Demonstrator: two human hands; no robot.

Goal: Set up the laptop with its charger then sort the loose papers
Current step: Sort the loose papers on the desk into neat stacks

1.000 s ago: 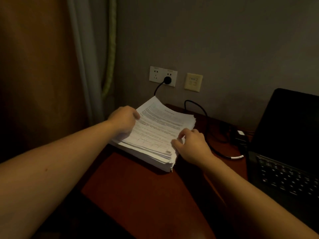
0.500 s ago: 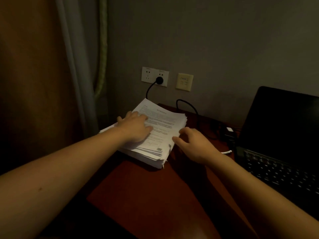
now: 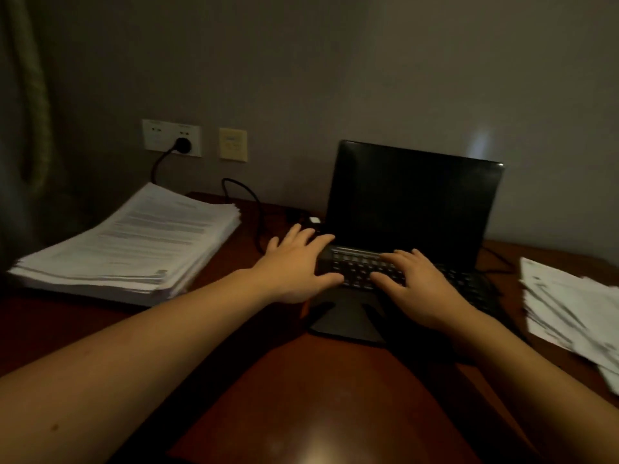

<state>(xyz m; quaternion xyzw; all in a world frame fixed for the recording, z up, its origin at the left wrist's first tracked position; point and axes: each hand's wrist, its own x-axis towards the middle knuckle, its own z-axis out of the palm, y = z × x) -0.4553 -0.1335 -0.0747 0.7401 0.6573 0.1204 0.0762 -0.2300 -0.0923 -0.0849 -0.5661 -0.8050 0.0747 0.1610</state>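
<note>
One open laptop (image 3: pixel 412 202) with a dark screen stands on the wooden desk (image 3: pixel 318 396) between two piles of papers: a thick squared stack (image 3: pixel 134 246) to the left by the wall and a looser fanned heap (image 3: pixel 569 306) at the right edge. Two hands lie on its keyboard, neither grasping anything: the left hand (image 3: pixel 294 266) is flat with fingers spread over the left rim, and the right hand (image 3: pixel 418 289) has its fingers loosely bent on the keys. On the wall, one double socket plate (image 3: pixel 160 137) holds a single black plug (image 3: pixel 182 144), one beige plate (image 3: pixel 232 144) sits just beside it, and one black cable (image 3: pixel 258 212) loops on the desk between stack and laptop.
</note>
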